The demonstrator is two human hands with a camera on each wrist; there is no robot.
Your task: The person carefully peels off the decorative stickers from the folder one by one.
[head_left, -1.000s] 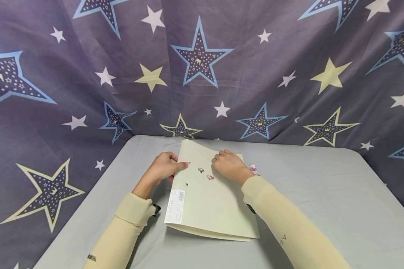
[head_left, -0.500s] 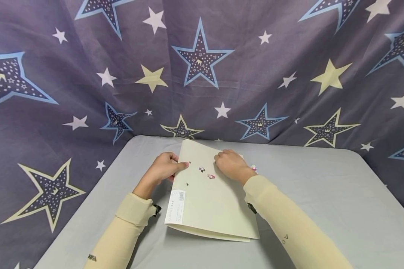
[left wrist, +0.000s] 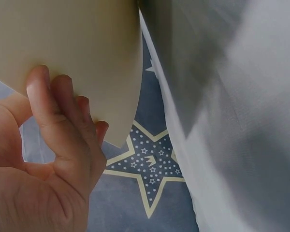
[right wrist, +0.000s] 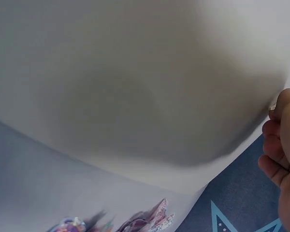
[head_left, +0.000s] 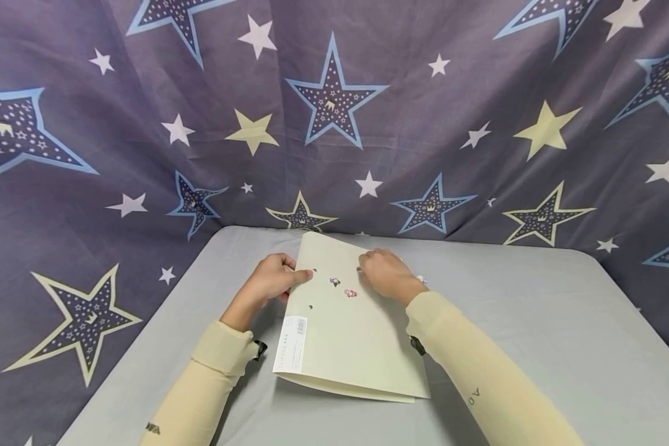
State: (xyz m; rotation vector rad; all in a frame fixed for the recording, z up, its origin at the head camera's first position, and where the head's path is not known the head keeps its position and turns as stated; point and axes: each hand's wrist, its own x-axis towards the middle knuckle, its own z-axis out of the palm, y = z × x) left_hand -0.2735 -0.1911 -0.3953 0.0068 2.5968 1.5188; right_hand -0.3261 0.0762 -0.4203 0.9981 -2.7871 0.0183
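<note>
A cream paper folder, labelled with a white barcode strip near its lower left, stands tilted on the bed-like surface. My left hand pinches its left edge, thumb on the cover and fingers behind, as the left wrist view shows. Two small cartoon stickers are on the cover near its middle. My right hand, fingers curled, is at the upper right part of the cover. In the right wrist view a small pale piece, apparently a sticker, shows at its fingertips, mostly hidden.
Colourful sticker pieces lie beyond the folder, largely hidden by my right hand in the head view. Grey cloth covers the surface. A dark star-patterned curtain hangs behind and at the sides.
My right hand has shifted slightly right across the cover, hiding more of the colourful pieces behind it. The left hand and folder have stayed almost still.
</note>
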